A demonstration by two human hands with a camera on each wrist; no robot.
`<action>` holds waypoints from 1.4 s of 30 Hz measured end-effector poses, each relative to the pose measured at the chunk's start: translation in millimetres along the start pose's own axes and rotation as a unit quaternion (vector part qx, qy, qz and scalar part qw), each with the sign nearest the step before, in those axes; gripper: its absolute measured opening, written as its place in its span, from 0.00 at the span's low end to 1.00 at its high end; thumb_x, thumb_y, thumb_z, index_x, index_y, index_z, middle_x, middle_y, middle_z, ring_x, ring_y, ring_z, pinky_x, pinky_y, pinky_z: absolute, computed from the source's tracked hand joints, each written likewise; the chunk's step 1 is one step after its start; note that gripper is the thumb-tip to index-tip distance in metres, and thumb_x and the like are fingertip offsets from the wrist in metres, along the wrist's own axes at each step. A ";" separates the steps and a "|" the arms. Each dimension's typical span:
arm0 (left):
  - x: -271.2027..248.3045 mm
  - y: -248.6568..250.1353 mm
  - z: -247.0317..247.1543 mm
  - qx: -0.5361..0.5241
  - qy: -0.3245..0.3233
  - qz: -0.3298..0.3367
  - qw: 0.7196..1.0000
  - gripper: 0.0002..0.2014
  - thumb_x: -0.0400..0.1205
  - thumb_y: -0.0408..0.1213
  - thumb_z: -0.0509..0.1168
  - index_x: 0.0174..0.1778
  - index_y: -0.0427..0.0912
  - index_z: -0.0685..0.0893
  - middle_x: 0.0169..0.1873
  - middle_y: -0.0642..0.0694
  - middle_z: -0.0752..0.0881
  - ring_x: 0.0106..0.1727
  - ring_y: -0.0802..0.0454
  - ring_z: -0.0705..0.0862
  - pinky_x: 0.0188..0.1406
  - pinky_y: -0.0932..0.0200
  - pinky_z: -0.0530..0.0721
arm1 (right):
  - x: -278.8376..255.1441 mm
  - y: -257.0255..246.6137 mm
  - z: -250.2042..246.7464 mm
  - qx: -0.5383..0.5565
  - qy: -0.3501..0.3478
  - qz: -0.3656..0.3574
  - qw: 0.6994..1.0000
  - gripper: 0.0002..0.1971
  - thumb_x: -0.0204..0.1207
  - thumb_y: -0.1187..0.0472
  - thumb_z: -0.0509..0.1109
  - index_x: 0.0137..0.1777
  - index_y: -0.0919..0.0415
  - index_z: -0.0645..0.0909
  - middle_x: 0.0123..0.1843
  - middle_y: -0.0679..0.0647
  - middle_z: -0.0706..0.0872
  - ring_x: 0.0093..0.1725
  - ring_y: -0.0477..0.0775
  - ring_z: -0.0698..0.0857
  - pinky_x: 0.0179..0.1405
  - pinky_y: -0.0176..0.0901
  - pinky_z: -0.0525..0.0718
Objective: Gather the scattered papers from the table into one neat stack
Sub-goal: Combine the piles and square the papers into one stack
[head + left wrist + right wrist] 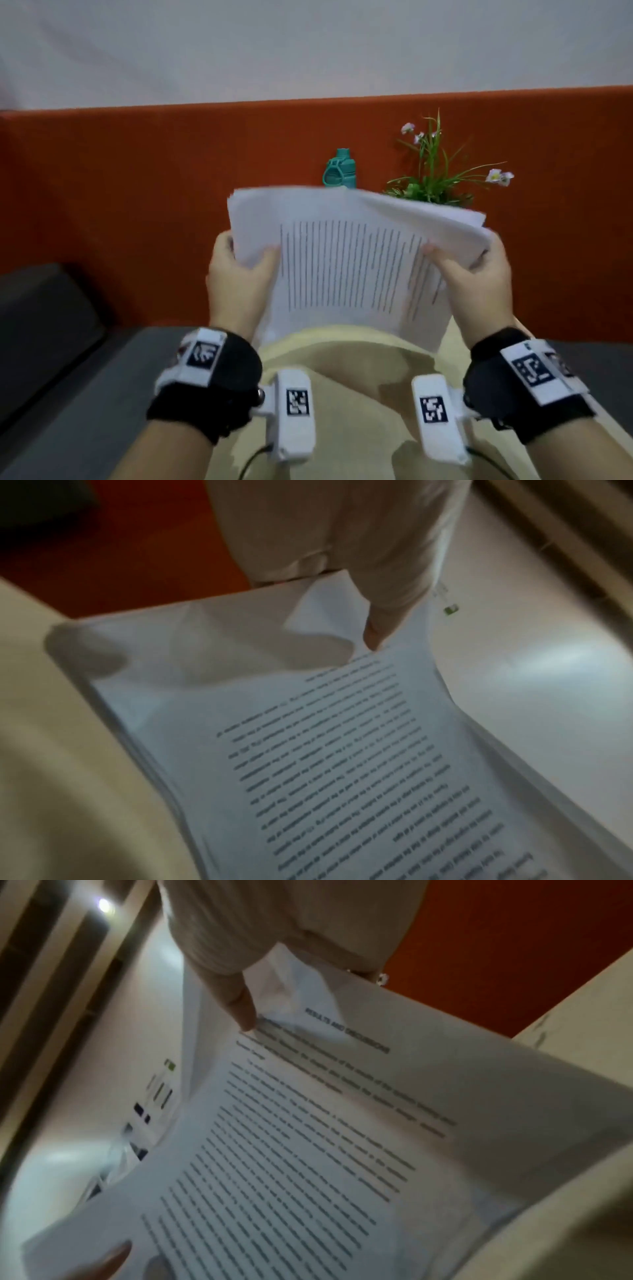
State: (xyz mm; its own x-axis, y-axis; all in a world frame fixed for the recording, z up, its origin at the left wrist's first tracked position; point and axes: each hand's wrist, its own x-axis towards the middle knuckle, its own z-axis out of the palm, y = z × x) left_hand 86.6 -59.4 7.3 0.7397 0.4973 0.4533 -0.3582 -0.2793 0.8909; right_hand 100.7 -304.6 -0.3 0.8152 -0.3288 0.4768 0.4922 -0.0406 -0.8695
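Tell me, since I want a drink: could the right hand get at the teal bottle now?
Probably not yet: the right hand grips the papers, which also stand between it and the bottle.

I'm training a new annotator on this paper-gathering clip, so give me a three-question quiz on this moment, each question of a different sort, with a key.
1. True or false: the stack of papers lies flat on the table.
2. Which hand grips the stack? A. only the left hand B. only the right hand C. both hands
3. Fill in: behind the stack, beside the teal bottle, stands a ____ with pink flowers.

Key
1. False: it is held up in the air, its bottom edge above the beige table.
2. C: one hand grips each side, thumbs on the printed top sheet.
3. plant
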 end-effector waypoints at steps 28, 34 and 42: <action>-15.8 -20.8 -3.7 0.120 0.048 -0.054 0.990 0.33 0.72 0.39 0.73 0.72 0.43 0.67 0.61 0.46 0.76 0.65 0.43 0.77 0.58 0.53 0.78 | -1.4 -2.4 -1.3 -0.151 -0.055 0.019 0.987 0.06 0.77 0.62 0.70 0.53 0.55 0.81 0.44 0.45 0.87 0.47 0.52 0.87 0.35 0.37 0.78; 14.4 58.4 10.8 0.325 -0.087 0.239 0.911 0.42 0.71 0.56 0.72 0.78 0.51 0.63 0.71 0.50 0.72 0.73 0.50 0.69 0.72 0.47 0.60 | 23.0 -94.8 21.9 -0.368 -0.147 -0.231 0.889 0.04 0.76 0.60 0.68 0.41 0.53 0.77 0.37 0.52 0.84 0.41 0.59 0.82 0.38 0.51 0.78; 18.8 39.9 8.6 0.036 -0.105 0.057 0.992 0.11 0.76 0.41 0.68 0.51 0.41 0.84 0.47 0.44 0.91 0.51 0.43 0.89 0.53 0.37 0.87 | 16.1 -82.3 11.3 -0.374 0.068 -0.176 0.908 0.38 0.67 0.48 0.75 0.77 0.46 0.63 0.73 0.52 0.73 0.74 0.56 0.71 0.73 0.56 0.65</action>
State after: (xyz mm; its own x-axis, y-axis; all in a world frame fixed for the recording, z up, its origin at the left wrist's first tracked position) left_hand 91.1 -68.3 51.1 0.8016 0.2787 0.5289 -0.4111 -0.3853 0.8262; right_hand 76.7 -295.9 80.4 0.5768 -0.2823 0.7666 0.3285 -0.7791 -0.5340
